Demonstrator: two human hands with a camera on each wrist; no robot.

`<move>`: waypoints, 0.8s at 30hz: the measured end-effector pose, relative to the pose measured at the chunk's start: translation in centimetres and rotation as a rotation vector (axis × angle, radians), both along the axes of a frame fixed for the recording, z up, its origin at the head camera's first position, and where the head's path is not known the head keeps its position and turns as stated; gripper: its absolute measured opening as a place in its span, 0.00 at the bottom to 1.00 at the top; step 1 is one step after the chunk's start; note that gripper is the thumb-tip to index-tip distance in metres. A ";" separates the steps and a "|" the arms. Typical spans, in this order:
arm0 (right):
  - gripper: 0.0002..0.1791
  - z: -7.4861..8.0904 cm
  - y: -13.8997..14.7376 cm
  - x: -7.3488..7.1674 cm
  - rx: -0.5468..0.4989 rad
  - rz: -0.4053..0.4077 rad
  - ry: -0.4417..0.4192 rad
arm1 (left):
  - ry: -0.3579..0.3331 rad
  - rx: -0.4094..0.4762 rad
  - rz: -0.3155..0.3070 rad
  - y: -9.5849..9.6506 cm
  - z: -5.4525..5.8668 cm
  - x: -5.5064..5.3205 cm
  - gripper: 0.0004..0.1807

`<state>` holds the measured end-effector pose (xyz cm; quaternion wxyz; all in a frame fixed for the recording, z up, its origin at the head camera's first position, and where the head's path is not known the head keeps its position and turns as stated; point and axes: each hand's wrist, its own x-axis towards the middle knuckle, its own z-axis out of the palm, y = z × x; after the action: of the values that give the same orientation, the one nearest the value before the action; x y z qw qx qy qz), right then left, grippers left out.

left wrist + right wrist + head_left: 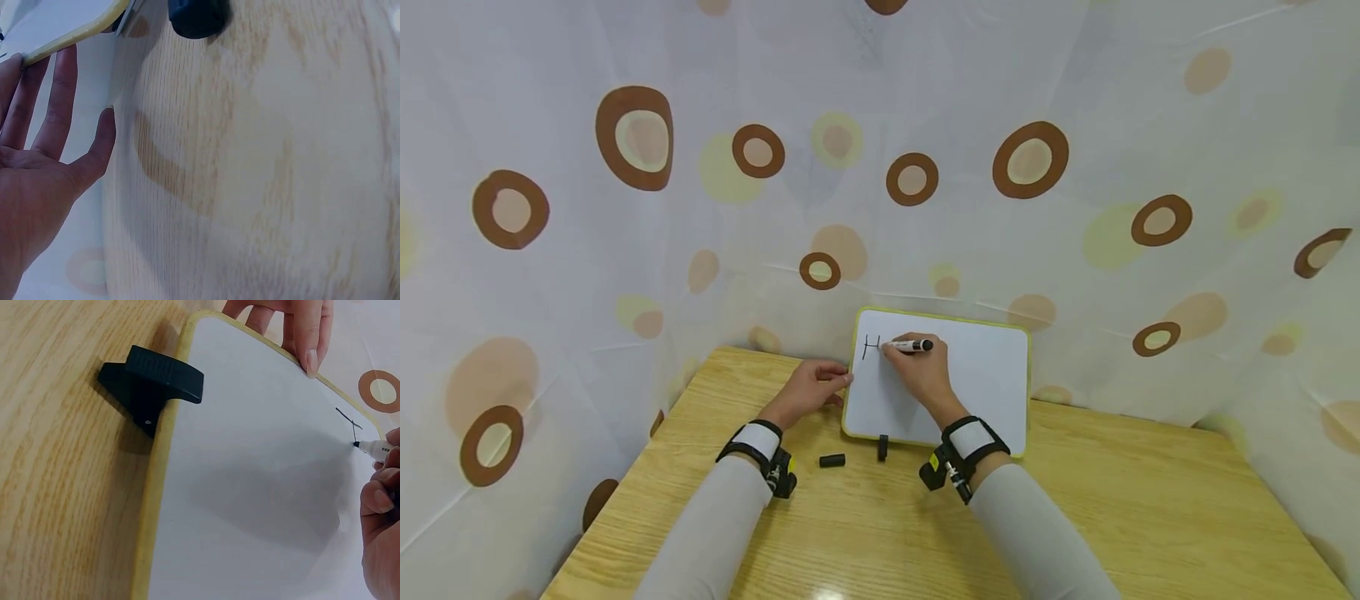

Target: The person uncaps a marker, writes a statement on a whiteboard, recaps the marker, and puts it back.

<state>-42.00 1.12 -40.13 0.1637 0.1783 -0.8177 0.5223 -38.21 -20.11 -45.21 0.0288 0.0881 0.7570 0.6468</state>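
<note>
A whiteboard [981,375] with a yellow rim leans against the curtain, its lower edge in a black clip-like stand [164,375]. My right hand [928,375] holds a white-and-black marker [904,345], its tip on the board at the upper left. Dark strokes shaped like an H [871,346] show beside the tip. With the thumb on the front and fingers behind, my left hand [811,390] pinches the board's left edge. In the left wrist view that hand [37,162] has its little finger held away from the rim.
A small black cap [832,460] lies on the wooden table [1120,500], left of the stand. Behind the table hangs a pale curtain [955,100] with brown rings. Each wrist wears a strapped camera, the left camera [781,473] near the cap.
</note>
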 end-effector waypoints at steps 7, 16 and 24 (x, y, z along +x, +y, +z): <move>0.05 -0.6 0.2 0.8 0.034 0.017 -0.020 | -0.006 0.002 0.003 0.2 0.2 -0.1 0.16; 0.06 -0.7 0.2 1.2 0.049 -0.001 -0.022 | 0.004 -0.012 0.025 0.2 0.4 -0.3 0.18; 0.05 -0.7 0.3 1.2 0.046 -0.004 -0.028 | -0.004 -0.007 0.058 0.5 0.6 -0.6 0.16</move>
<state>-40.79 1.40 -40.86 0.1491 0.1729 -0.8322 0.5053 -38.80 -19.64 -44.58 0.0119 0.0644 0.7613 0.6450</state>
